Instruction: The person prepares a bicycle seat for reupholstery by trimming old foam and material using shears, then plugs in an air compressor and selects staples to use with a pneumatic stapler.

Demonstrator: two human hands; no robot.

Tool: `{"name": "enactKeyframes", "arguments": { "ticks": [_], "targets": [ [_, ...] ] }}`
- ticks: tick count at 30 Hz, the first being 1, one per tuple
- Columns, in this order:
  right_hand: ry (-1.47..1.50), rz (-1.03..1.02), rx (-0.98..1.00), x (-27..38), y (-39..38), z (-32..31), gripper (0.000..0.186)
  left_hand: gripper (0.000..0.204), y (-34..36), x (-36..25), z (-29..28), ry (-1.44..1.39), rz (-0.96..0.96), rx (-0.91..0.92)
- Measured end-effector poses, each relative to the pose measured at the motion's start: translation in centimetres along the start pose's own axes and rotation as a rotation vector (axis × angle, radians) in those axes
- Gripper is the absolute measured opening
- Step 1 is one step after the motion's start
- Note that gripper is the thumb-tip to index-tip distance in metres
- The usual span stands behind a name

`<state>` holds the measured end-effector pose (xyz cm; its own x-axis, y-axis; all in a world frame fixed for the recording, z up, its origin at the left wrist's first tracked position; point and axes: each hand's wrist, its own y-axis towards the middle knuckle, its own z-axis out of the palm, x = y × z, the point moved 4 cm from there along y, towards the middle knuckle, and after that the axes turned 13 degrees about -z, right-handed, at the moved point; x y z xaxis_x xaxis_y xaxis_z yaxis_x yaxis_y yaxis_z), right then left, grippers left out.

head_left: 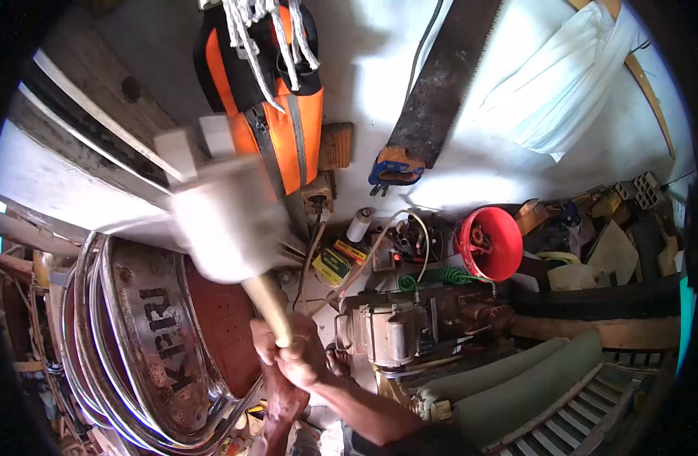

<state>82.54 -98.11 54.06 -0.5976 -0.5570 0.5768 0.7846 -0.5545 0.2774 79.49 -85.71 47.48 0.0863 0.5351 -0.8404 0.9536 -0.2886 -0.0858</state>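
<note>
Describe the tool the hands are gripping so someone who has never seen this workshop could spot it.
Start at the white wall where an orange vest and a long saw hang. Left of and below the vest is the mallet: a big, pale, motion-blurred head on a light wooden handle, gripped by both hands. Nothing else nearby is blurred.

wooden mallet handle [269, 300], rusty metal saw [440, 83]
</note>
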Motion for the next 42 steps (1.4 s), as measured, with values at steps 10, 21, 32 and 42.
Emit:
{"name": "enactKeyframes", "arguments": {
  "ticks": [10, 21, 32, 42],
  "targets": [
    [-0.088, -0.109, -0.654, 8.8, 0.5, -8.5, 0.058, 0.013, -0.7, 5.1, 5.3, 0.213, -0.006, 0.453],
    [-1.115, -0.102, -0.513, -6.2, 1.7, -21.4, 0.062, 0.037, 1.0, 22.5, 9.3, 0.157, -0.217, 0.266],
    [-0.843, 0.128, -0.650, -11.2, 7.4, -22.3, 0.053, 0.022, -16.7, 32.7, -2.0, 0.504, -0.452, 0.902],
    [-0.412, 0.249, -0.767, -9.3, 6.6, -20.7, 0.040, 0.034, -18.8, 34.5, -6.5, 0.494, -0.937, 0.951]
  ]
}}
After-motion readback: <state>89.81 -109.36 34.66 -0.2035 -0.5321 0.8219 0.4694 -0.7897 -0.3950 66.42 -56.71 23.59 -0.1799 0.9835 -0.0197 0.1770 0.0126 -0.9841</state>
